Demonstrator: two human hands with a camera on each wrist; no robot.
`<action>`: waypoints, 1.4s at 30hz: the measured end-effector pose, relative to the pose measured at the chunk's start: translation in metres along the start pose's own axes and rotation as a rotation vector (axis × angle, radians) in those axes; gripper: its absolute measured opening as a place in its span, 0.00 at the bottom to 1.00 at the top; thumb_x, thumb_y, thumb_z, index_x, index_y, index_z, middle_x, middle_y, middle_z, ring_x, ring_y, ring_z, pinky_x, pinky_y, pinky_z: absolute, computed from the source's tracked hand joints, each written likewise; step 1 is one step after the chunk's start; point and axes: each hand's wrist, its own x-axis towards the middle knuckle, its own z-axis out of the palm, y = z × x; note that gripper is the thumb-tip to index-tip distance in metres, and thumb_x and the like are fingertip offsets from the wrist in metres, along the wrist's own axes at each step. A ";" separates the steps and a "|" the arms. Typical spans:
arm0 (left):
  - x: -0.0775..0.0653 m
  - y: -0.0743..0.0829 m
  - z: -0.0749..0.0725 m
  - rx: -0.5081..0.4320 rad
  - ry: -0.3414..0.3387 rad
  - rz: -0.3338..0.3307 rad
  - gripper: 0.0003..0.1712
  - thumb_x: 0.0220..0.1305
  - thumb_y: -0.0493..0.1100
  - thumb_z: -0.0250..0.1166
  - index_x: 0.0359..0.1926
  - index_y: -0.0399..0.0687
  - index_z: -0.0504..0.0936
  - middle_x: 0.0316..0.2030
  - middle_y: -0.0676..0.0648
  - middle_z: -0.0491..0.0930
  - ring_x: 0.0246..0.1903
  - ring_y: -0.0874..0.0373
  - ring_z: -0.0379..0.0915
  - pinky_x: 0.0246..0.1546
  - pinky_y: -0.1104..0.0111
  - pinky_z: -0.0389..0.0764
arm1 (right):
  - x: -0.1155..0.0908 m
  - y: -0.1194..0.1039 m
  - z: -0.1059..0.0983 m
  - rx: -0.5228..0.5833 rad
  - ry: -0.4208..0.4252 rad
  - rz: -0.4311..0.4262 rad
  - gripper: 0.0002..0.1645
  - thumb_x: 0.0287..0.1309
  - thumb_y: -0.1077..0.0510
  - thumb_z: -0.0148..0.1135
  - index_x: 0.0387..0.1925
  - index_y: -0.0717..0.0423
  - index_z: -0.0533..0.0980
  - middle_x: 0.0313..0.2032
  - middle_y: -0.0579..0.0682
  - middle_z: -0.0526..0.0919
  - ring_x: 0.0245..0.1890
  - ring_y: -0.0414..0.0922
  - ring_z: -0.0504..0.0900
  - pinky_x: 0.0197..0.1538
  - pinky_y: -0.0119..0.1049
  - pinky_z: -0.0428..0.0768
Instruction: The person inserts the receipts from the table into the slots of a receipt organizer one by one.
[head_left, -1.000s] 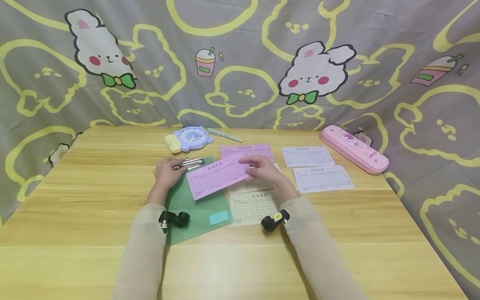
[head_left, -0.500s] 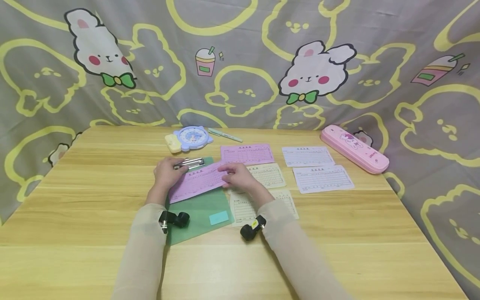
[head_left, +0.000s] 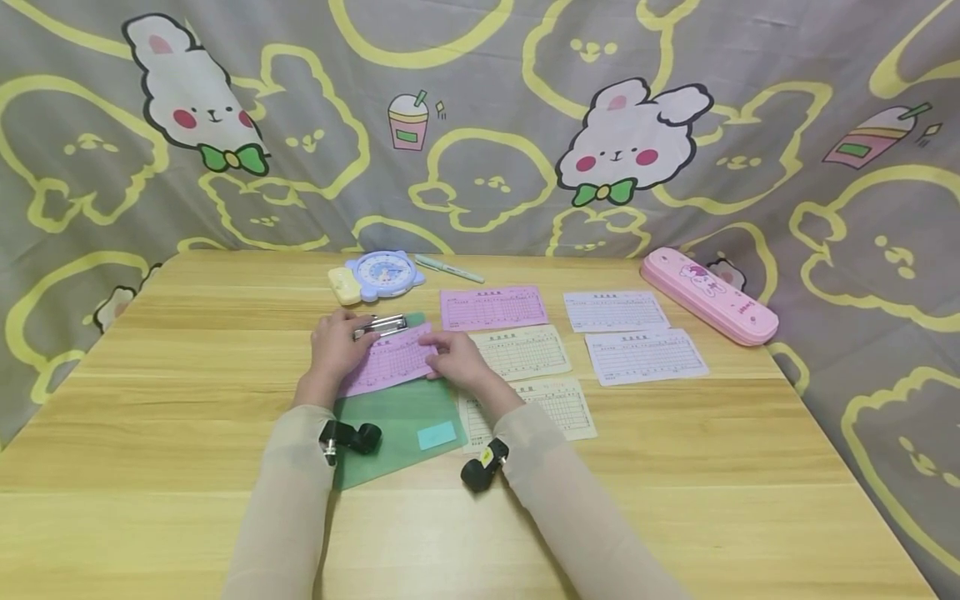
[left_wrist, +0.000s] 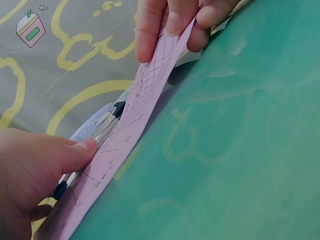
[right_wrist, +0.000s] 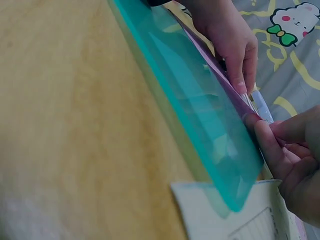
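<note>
A green translucent clipboard (head_left: 390, 421) lies left of centre in the head view, its metal clip (head_left: 390, 324) at the far end. My left hand (head_left: 336, 348) grips that clip, the thumb (left_wrist: 82, 150) pressing on it and the other fingers behind. A pink printed form (head_left: 386, 368) lies over the top of the board, its upper edge along the clip. My right hand (head_left: 459, 360) pinches the form's right end between thumb and fingers. In the right wrist view the form (right_wrist: 220, 75) stands slightly off the board. A small blue sticky note (head_left: 437, 435) is on the board's lower right.
Another pink form (head_left: 495, 308) lies behind two cream forms, one here (head_left: 528, 354) and one nearer (head_left: 566, 410). Two white forms (head_left: 615, 312) lie further right, beside a pink pencil case (head_left: 708, 296). A blue toy clock (head_left: 386, 273) and a pen (head_left: 450, 268) are at the back.
My right hand has carried the pink form left and down onto the clipboard, its upper edge now along the clip. My left hand has stayed at the clip.
</note>
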 end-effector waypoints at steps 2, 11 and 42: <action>0.000 -0.001 0.000 0.033 0.007 0.032 0.21 0.55 0.45 0.59 0.50 0.41 0.74 0.42 0.39 0.68 0.42 0.42 0.58 0.44 0.51 0.56 | 0.000 -0.001 0.000 -0.017 0.000 -0.005 0.22 0.49 0.74 0.51 0.48 0.63 0.71 0.40 0.57 0.74 0.27 0.43 0.77 0.29 0.31 0.76; 0.001 -0.005 0.001 0.105 0.006 0.086 0.20 0.59 0.45 0.55 0.50 0.41 0.73 0.44 0.40 0.67 0.41 0.43 0.58 0.42 0.51 0.58 | 0.002 -0.002 0.002 -0.031 0.002 0.003 0.22 0.49 0.73 0.51 0.49 0.62 0.71 0.45 0.57 0.72 0.27 0.43 0.76 0.29 0.30 0.76; 0.002 -0.005 0.004 0.073 0.038 0.101 0.19 0.59 0.47 0.55 0.48 0.42 0.75 0.43 0.42 0.69 0.39 0.44 0.59 0.40 0.54 0.60 | 0.029 -0.011 0.004 -0.047 0.000 0.074 0.23 0.48 0.75 0.52 0.49 0.64 0.70 0.39 0.59 0.72 0.15 0.43 0.74 0.23 0.33 0.76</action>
